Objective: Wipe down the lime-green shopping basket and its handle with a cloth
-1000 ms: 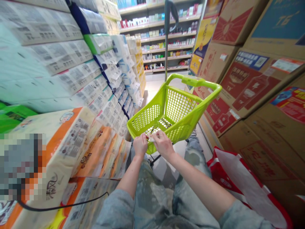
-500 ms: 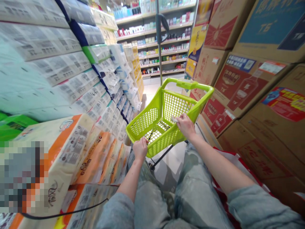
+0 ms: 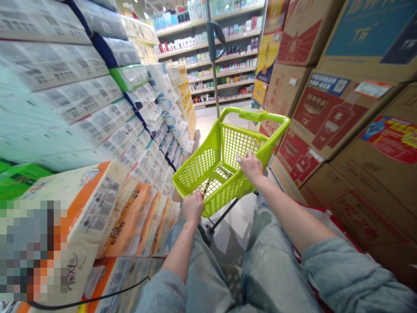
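A lime-green plastic shopping cart (image 3: 224, 194) with a lattice basket stands at an angle in front of my legs. Its basket has nothing visible in it. My left hand (image 3: 193, 206) is closed over the basket's rim at the near left corner. Farther along the same near side, my right hand (image 3: 251, 168) reaches over the rim with its fingers pinched. A small white crumpled piece (image 3: 238, 158), like tissue, sticks out from those fingertips over the basket.
Packs of tissue paper (image 3: 107, 208) are stacked close on the left, with a black cable (image 3: 97, 299) across them. Cardboard cartons (image 3: 329, 111) tower on the right. Ahead, a grey pole (image 3: 213, 65) rises before shelves of small goods (image 3: 234, 69). A red-edged thing (image 3: 321, 212) lies beside my right leg.
The view has shifted slightly. My right hand has turned a little, and less of the white piece shows. My left hand stays on the rim, and the cart keeps its place.
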Action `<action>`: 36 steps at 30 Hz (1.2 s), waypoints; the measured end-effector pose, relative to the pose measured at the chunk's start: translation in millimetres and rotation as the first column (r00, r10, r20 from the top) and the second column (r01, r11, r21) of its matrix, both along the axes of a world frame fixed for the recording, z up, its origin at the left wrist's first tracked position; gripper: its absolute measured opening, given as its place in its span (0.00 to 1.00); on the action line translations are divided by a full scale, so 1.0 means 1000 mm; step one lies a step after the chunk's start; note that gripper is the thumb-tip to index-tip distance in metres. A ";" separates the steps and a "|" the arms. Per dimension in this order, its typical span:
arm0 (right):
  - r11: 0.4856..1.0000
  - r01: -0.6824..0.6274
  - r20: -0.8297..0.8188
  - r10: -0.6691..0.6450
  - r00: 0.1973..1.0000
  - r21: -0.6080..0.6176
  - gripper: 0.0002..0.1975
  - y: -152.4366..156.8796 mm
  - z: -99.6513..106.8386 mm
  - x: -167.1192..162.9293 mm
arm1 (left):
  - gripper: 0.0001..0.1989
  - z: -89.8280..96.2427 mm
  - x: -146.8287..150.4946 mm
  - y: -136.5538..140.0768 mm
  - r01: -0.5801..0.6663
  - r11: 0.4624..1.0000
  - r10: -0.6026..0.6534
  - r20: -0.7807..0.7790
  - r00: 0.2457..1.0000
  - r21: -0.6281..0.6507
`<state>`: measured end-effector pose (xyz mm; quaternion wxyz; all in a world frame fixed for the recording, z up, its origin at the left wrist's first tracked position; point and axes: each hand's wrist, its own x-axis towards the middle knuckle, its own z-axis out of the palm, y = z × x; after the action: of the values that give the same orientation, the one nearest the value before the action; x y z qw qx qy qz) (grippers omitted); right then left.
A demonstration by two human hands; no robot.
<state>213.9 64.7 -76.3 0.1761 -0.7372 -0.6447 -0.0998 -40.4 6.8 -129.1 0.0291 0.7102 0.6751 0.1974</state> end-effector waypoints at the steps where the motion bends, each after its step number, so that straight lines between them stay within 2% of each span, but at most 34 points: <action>1: 1.000 0.004 -0.006 -0.004 1.000 0.016 0.18 0.000 -0.002 -0.001 | 0.25 -0.001 0.000 0.000 -0.002 1.000 0.002 0.001 1.000 0.002; 7: 0.989 0.049 -0.127 -0.032 0.991 0.137 0.14 -0.017 -0.020 -0.023 | 0.25 -0.001 0.001 0.000 -0.032 0.999 0.033 0.023 0.999 -0.009; 9: 0.987 -0.008 -0.169 0.035 0.985 0.160 0.12 -0.029 -0.028 -0.038 | 0.24 -0.001 0.000 0.001 -0.028 1.000 0.028 0.033 0.999 -0.003; 12: 0.970 -0.127 -0.256 0.179 0.950 0.208 0.15 -0.049 -0.042 -0.067 | 0.24 -0.002 -0.001 0.003 -0.020 1.000 0.020 0.051 0.998 -0.002; 14: 0.941 -0.198 -0.347 0.290 0.892 0.275 0.18 -0.065 -0.051 -0.086 | 0.24 -0.002 -0.001 0.003 -0.012 1.000 0.012 0.052 0.999 -0.003; 16: 0.888 -0.308 -0.433 0.439 0.787 0.341 0.19 -0.080 -0.060 -0.100 | 0.23 -0.002 -0.001 0.003 0.002 1.000 -0.002 0.040 0.999 -0.004; 18: 0.854 -0.335 -0.519 0.511 0.685 0.399 0.19 -0.088 -0.067 -0.102 | 0.23 -0.001 0.000 0.002 0.021 1.000 -0.021 0.033 0.999 0.002; 20: 0.880 -0.200 -0.621 0.450 0.642 0.431 0.18 -0.087 -0.070 -0.091 | 0.23 -0.001 0.001 0.001 0.031 0.999 -0.032 0.039 0.999 0.014; 22: 0.911 0.067 -0.728 0.279 0.626 0.407 0.15 -0.076 -0.070 -0.070 | 0.23 -0.001 0.003 0.000 0.024 0.999 -0.025 0.057 0.998 0.021; 23: 0.894 0.236 -0.776 0.169 0.608 0.380 0.14 -0.068 -0.070 -0.058 | 0.23 -0.001 0.003 0.000 0.018 1.000 -0.019 0.066 0.998 0.021; 24: 0.878 0.334 -0.802 0.089 0.590 0.343 0.14 -0.059 -0.068 -0.047 | 0.23 -0.002 0.004 -0.001 0.013 1.000 -0.014 0.073 0.997 0.020; 25: 0.877 0.367 -0.812 0.042 0.583 0.309 0.14 -0.051 -0.067 -0.038 | 0.23 -0.002 0.005 -0.001 0.007 1.000 -0.008 0.078 0.997 0.020; 27: 0.899 0.338 -0.812 0.034 0.583 0.280 0.13 -0.040 -0.066 -0.030 | 0.23 -0.002 0.006 -0.001 -0.004 1.000 0.002 0.078 0.997 0.022; 29: 0.920 0.269 -0.800 0.074 0.596 0.285 0.11 -0.039 -0.067 -0.038 | 0.23 -0.003 0.007 0.000 -0.006 1.000 0.005 0.063 0.998 0.026; 33: 0.943 0.099 -0.788 0.203 0.582 0.317 0.10 -0.069 -0.076 -0.089 | 0.23 -0.003 0.007 0.002 -0.002 1.000 0.002 0.006 1.000 0.030; 36: 0.933 -0.067 -0.761 0.328 0.560 0.353 0.09 -0.099 -0.084 -0.130 | 0.21 -0.002 0.006 0.003 0.005 1.000 -0.004 -0.055 0.998 0.019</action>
<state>84.0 -34.1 -160.8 0.5637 -0.5895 -0.5511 0.1762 -34.5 9.5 -131.2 0.0044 0.7172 0.6720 0.1843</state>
